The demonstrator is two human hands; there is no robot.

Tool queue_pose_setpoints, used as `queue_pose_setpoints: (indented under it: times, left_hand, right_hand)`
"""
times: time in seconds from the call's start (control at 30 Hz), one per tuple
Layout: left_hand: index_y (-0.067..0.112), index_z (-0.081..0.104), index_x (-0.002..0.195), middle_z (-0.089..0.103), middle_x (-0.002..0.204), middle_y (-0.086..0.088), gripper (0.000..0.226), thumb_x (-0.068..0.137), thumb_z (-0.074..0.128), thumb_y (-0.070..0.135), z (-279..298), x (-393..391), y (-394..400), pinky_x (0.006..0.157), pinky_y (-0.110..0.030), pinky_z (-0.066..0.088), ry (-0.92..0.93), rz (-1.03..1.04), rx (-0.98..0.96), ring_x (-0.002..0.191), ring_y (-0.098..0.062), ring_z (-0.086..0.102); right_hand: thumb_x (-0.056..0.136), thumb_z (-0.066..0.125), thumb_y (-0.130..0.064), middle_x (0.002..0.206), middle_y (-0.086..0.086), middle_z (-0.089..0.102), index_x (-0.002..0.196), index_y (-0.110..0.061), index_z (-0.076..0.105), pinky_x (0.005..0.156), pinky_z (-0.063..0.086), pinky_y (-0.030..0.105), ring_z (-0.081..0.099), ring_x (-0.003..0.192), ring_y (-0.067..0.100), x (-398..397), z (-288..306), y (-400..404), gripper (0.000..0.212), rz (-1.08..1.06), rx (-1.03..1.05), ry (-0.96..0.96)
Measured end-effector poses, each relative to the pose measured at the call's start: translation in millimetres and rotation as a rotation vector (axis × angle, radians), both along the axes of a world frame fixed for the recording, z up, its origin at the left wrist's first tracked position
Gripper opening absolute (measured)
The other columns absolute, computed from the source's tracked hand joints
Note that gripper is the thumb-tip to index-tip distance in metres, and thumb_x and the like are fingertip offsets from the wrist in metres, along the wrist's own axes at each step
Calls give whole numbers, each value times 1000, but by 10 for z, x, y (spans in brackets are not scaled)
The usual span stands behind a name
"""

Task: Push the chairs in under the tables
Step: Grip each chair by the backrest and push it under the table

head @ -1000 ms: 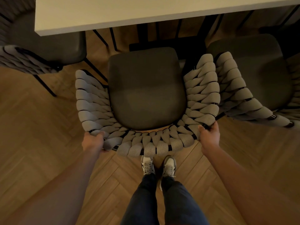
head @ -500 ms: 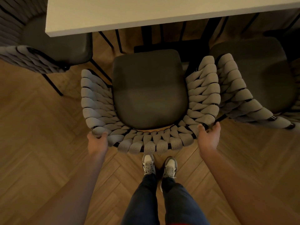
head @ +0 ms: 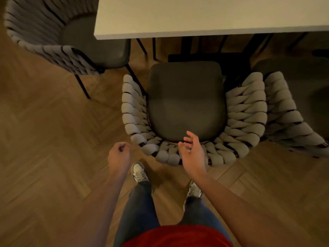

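Note:
A chair with a dark seat cushion (head: 186, 104) and a woven grey rope back stands in front of me, its front edge just short of the white table (head: 204, 16). My left hand (head: 119, 155) hangs off to the left of the chair back, fingers curled loosely and holding nothing. My right hand (head: 192, 150) hovers over the middle of the chair's back rim with its fingers relaxed and spread; I cannot tell whether it touches the weave.
A second woven chair (head: 58, 41) stands at the table's left end, turned at an angle. A third chair (head: 292, 111) sits close against the right side. Black table legs (head: 204, 50) show under the tabletop. My feet stand on herringbone wood floor.
Both hands have let go of the chair's back corners and drawn in. The view has shifted left, and my feet have stepped apart.

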State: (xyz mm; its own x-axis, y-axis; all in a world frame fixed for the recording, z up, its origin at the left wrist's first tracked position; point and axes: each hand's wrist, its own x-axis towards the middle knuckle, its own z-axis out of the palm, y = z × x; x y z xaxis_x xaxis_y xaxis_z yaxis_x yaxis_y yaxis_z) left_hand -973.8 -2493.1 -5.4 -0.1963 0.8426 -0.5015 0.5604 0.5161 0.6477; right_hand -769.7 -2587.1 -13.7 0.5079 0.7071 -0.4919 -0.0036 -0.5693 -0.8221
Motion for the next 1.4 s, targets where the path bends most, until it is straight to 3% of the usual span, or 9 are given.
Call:
queue_pose_setpoints:
  times: [0.13,0.33,0.4,0.53,0.63,0.8,1.03,1.23,1.4]
  left_hand:
    - [28,65,92,68,93,3,14,97,52,25,3,-440,469,58,-30,41,-8,-97,-11,65,-15,53]
    - [21,66,90,71,88,0,17,100,52,25,169,-1494,1300,56,-31,41,-10,-220,-128,83,-30,66]
    - [19,67,89,71,85,-1,18,99,53,23,218,-1875,1620,59,-33,45,-5,-208,-151,87,-33,67]
    - [18,68,81,72,80,-3,19,96,56,19,238,-2384,2296,79,-49,54,-34,-147,-136,85,-35,68]
    - [19,67,83,72,81,-2,18,97,55,19,205,-2597,2824,74,-41,53,-65,-125,-136,86,-32,68]
    - [19,67,87,72,83,0,17,98,54,21,110,-2917,3804,84,-53,55,-78,-141,-156,85,-28,68]
    - [20,66,90,71,89,-3,15,99,53,23,143,-3436,5195,86,-43,54,-12,-150,-190,88,-20,68]
    - [21,63,85,71,87,-6,16,98,54,20,301,-3990,6344,86,-47,54,41,-181,-196,86,-24,67]
    - [22,61,86,69,90,-3,16,99,52,19,274,-4289,7431,72,-34,52,49,-319,-151,88,-19,67]
  right_hand:
    - [99,58,-24,127,-1,56,144,-19,44,87,45,13,56,112,7,-429,-13,518,47,23,-30,-2]
    - [99,57,-19,120,1,60,141,-17,49,82,45,13,59,105,10,-1264,-22,1464,43,-22,-43,21]
    - [100,55,-19,110,0,62,140,-16,50,82,49,22,59,93,8,-1603,3,1765,40,-2,-36,20]
    - [100,56,-23,116,0,62,134,-23,49,76,47,15,60,92,6,-2178,60,2359,35,35,-30,69]
    - [99,58,-24,118,-1,62,135,-26,50,83,51,25,62,97,11,-2491,62,2883,37,51,-31,94]
    - [98,59,-22,117,-4,61,134,-21,53,77,46,8,60,102,6,-2901,-1,3900,36,46,-40,71]
    - [100,55,-20,118,-4,62,135,-20,53,78,49,11,61,105,5,-3366,-24,5442,35,59,-11,59]
    - [101,54,-22,116,-4,63,134,-18,54,90,51,22,60,107,8,-3763,108,6617,34,44,-8,34]
    - [101,55,-20,115,-8,61,135,-20,52,76,46,11,58,103,4,-4189,14,7383,34,-32,-31,16]
